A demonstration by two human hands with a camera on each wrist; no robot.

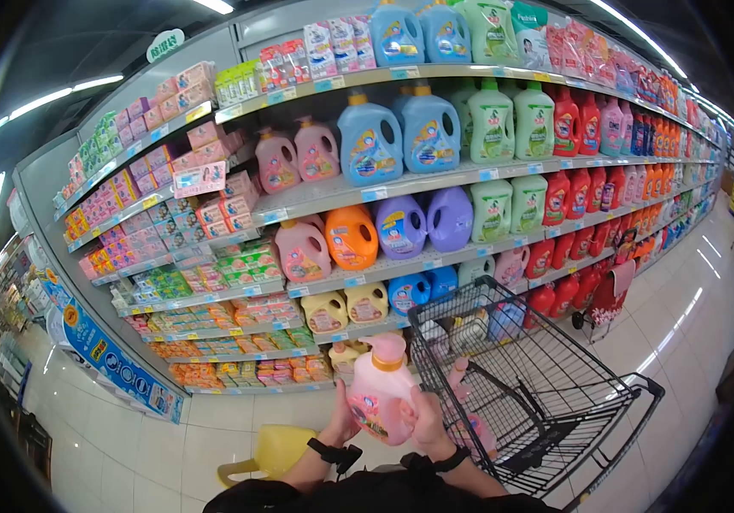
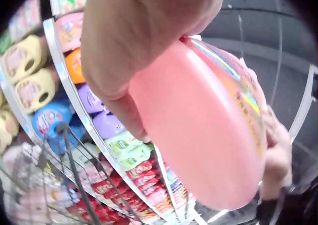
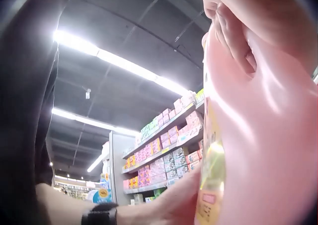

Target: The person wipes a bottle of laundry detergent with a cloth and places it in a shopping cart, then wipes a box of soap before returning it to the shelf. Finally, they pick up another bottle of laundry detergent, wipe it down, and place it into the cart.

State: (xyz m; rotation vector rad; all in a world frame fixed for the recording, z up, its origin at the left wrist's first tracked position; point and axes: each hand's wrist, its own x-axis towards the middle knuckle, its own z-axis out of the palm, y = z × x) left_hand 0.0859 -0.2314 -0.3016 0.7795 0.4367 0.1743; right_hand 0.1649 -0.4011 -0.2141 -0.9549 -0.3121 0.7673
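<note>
A pink laundry detergent bottle point(image 1: 377, 395) with a pink cap and a gold band is held upright in front of the body. My left hand point(image 1: 344, 421) grips its left side, thumb pointing up along the edge. On the other side my right hand point(image 1: 427, 421) holds the bottle by its handle; the right wrist view shows the fingers point(image 3: 236, 41) hooked through the handle opening. Seen from the left wrist, the smooth pink side of the bottle fills the middle, with the left hand wrapped over its near edge. The label carries colourful print.
A black wire shopping cart point(image 1: 546, 410) stands close on the right, with a pink bottle point(image 1: 480, 434) inside. Shelves point(image 1: 333, 197) of detergent bottles and boxed goods run along the front. A yellow object with a loop handle point(image 1: 281, 449) is low on the left. Another cart point(image 1: 610, 299) stands farther down the aisle.
</note>
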